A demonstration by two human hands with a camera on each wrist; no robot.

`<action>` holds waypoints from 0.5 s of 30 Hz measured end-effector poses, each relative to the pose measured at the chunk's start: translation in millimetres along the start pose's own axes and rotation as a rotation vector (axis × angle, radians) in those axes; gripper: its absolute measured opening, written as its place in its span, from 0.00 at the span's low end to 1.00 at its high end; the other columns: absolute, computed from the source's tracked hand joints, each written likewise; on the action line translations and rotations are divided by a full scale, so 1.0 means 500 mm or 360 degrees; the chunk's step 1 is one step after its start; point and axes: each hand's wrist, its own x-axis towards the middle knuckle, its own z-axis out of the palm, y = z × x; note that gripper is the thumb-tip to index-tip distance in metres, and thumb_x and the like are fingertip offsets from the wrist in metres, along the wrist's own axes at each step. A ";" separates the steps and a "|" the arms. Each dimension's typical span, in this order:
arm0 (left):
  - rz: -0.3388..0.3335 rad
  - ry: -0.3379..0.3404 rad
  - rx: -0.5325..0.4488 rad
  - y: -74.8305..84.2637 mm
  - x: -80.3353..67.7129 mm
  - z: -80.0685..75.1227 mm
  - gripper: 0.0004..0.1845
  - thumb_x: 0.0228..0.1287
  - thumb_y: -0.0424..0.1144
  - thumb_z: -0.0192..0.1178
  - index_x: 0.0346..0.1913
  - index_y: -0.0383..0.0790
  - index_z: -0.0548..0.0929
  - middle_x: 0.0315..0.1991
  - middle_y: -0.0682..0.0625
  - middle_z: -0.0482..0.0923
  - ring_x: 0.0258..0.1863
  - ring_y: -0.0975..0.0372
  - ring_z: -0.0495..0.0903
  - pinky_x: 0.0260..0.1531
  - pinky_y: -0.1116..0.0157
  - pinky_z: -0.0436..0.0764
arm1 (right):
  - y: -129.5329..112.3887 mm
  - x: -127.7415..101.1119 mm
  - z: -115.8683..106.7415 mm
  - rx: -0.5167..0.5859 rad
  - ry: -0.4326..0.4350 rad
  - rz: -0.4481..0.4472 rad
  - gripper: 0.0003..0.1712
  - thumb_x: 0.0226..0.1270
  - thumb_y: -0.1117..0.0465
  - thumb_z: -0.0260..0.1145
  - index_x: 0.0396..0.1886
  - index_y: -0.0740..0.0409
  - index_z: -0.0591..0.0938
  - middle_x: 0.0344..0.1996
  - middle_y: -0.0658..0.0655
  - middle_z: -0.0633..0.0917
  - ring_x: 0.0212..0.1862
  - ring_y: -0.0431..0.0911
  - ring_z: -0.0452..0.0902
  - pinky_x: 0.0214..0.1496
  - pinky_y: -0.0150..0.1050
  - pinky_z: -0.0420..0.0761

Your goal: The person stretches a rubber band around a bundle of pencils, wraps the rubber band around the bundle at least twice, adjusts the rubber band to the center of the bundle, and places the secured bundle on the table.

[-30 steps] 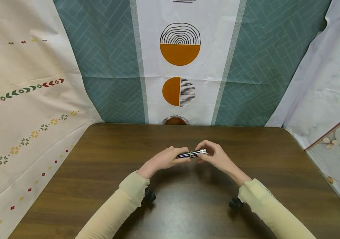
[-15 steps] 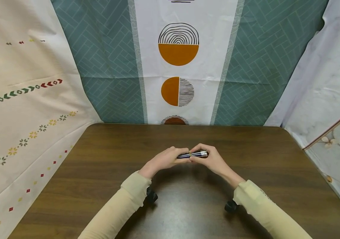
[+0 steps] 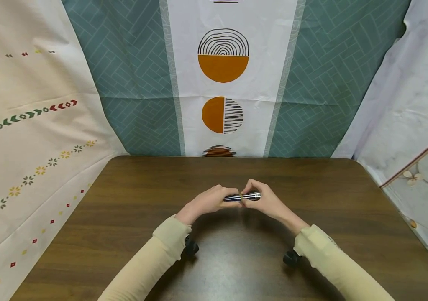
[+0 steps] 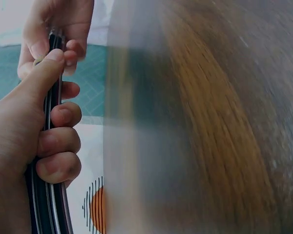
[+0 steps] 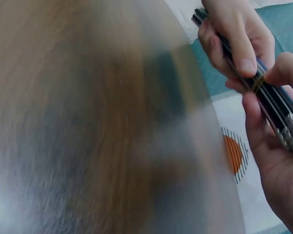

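A bundle of dark, silver-striped pencils (image 3: 252,196) is held above the table in the head view, its silver-coloured ends to the right. My left hand (image 3: 210,200) grips the bundle, fingers curled round it and thumb along it in the left wrist view. A thin yellowish rubber band (image 5: 258,83) circles the pencils just beyond the left thumb. My right hand (image 3: 268,203) pinches at this band, thumb and finger on opposite sides of the bundle. Its palm is near the silver ends. The fingers partly hide the band and pencils.
A dark brown wooden table (image 3: 153,179) lies under both hands. Patterned cloth (image 3: 138,83) hangs behind its far edge, with more cloth along the left and right sides. Black wrist cameras (image 3: 291,258) hang below the sleeves.
My right hand has moved left from the silver ends to the rubber band and stays there, its fingers shifting slightly. The left hand keeps its grip; the bundle has barely moved.
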 end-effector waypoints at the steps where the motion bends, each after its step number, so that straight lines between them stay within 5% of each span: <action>1: 0.0004 -0.0008 0.0000 0.001 0.000 0.001 0.12 0.70 0.51 0.60 0.39 0.46 0.79 0.23 0.59 0.69 0.20 0.72 0.65 0.24 0.75 0.67 | -0.002 0.002 0.001 -0.0043 -0.0005 -0.0003 0.08 0.62 0.66 0.69 0.39 0.57 0.78 0.40 0.60 0.84 0.38 0.46 0.82 0.41 0.37 0.83; 15: -0.0015 -0.0039 -0.0068 -0.002 0.002 -0.006 0.14 0.66 0.51 0.64 0.41 0.44 0.83 0.26 0.55 0.79 0.18 0.72 0.70 0.22 0.75 0.73 | -0.007 -0.005 0.000 0.0049 0.0066 0.0124 0.11 0.59 0.58 0.75 0.41 0.54 0.86 0.41 0.61 0.84 0.35 0.49 0.84 0.39 0.41 0.86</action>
